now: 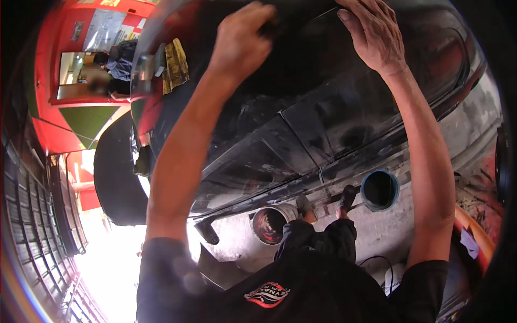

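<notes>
Before me stretches a dark, dull-black car body (253, 124) with pale dusty smears over its side and door seams. My left hand (242, 43) is raised over the upper part of the car, its fingers curled and slightly blurred. Something dark shows beside those fingers, but I cannot make out what it is. At the upper edge, my right hand (375, 37) lies against the dark surface with its fingers stretched out; the fingertips are partly cut off by the picture's edge.
A worn yellow-brown piece (176, 65) rests on the car at the left. Near my feet stand a pale bucket (291, 211) and a blue bucket (397, 188). Another person (119, 64) is at the far left, beyond the car. A barred metal gate (32, 210) lines the left side.
</notes>
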Action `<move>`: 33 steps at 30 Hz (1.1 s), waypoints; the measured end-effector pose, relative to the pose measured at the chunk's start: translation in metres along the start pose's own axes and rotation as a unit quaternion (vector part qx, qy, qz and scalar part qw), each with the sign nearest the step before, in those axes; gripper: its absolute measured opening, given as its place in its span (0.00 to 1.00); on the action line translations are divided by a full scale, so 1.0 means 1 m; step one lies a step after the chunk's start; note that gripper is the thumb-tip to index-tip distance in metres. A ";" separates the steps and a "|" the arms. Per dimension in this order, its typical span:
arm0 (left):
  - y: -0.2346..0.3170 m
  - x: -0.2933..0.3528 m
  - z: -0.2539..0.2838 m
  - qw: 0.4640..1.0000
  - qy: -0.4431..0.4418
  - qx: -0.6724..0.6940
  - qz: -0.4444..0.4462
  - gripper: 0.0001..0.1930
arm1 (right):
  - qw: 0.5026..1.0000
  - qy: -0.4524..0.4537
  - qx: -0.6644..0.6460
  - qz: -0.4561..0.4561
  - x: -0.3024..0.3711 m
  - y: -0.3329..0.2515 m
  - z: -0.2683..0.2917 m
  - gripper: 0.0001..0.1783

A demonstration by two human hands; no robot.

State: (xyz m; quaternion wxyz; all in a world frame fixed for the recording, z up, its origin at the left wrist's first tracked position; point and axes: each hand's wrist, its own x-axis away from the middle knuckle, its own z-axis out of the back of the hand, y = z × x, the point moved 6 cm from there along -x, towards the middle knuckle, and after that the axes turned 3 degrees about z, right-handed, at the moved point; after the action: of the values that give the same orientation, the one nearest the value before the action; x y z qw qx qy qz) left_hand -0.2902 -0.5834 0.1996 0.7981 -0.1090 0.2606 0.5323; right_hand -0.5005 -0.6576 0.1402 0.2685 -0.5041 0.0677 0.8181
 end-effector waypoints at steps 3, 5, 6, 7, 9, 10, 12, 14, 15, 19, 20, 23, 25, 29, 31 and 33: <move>0.016 -0.039 -0.022 0.998 0.009 0.057 -0.009 0.02 | 0.999 -0.023 -0.031 0.012 0.000 0.003 -0.005 0.15; 0.010 -0.024 -0.014 0.999 0.006 0.003 -0.037 0.09 | 0.998 -0.047 -0.043 0.028 0.001 0.014 -0.003 0.15; -0.003 -0.005 -0.005 0.998 -0.044 -0.035 -0.006 0.09 | 0.995 -0.071 -0.051 0.044 0.001 0.020 -0.003 0.15; -0.010 0.022 0.004 0.997 -0.052 -0.012 0.049 0.07 | 0.995 -0.074 -0.046 0.041 0.005 0.026 0.000 0.15; -0.014 0.044 0.017 0.994 -0.059 0.008 0.096 0.05 | 0.999 -0.049 0.000 0.011 0.008 0.032 0.005 0.13; -0.020 0.049 0.019 0.992 -0.055 0.034 0.108 0.07 | 0.999 -0.028 -0.002 0.024 0.007 0.028 0.000 0.12; -0.015 0.028 0.009 0.988 -0.059 0.090 0.111 0.06 | 0.999 -0.018 -0.008 0.031 0.001 0.027 0.004 0.12; 0.003 -0.028 -0.018 0.999 -0.031 0.021 0.015 0.06 | 0.998 0.028 -0.010 0.058 0.001 0.026 0.004 0.12; 0.015 -0.055 -0.031 0.998 -0.029 0.047 0.011 0.04 | 0.998 0.030 -0.012 0.058 0.000 0.023 0.002 0.12; 0.020 -0.057 -0.040 0.999 -0.016 0.037 -0.009 0.06 | 0.999 -0.012 -0.036 0.031 0.005 0.025 0.000 0.13; 0.010 -0.041 -0.036 0.998 -0.040 0.026 0.028 0.06 | 0.999 -0.017 -0.036 0.031 0.007 0.032 0.000 0.13; -0.003 0.018 -0.004 0.992 -0.060 0.060 0.098 0.06 | 0.999 -0.009 -0.025 0.027 0.008 0.033 0.006 0.13; -0.014 0.016 -0.012 0.985 -0.052 0.107 0.128 0.07 | 1.000 -0.005 -0.021 0.023 0.007 0.033 0.006 0.13; 0.011 -0.070 -0.048 1.000 -0.007 0.012 0.010 0.06 | 0.999 0.013 -0.033 0.038 -0.003 0.022 0.003 0.13; 0.013 -0.070 -0.055 0.997 -0.025 0.053 0.044 0.06 | 0.999 0.002 -0.024 0.035 0.001 0.024 0.000 0.13; 0.009 -0.055 -0.050 0.996 -0.043 0.062 0.052 0.07 | 0.999 -0.011 -0.018 0.028 0.005 0.029 -0.001 0.13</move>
State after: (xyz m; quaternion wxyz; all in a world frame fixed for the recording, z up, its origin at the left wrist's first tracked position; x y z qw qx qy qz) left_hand -0.3297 -0.6460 0.1881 0.7850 -0.0220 0.2636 0.5602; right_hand -0.5162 -0.6811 0.1310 0.2366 -0.4981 0.0644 0.8317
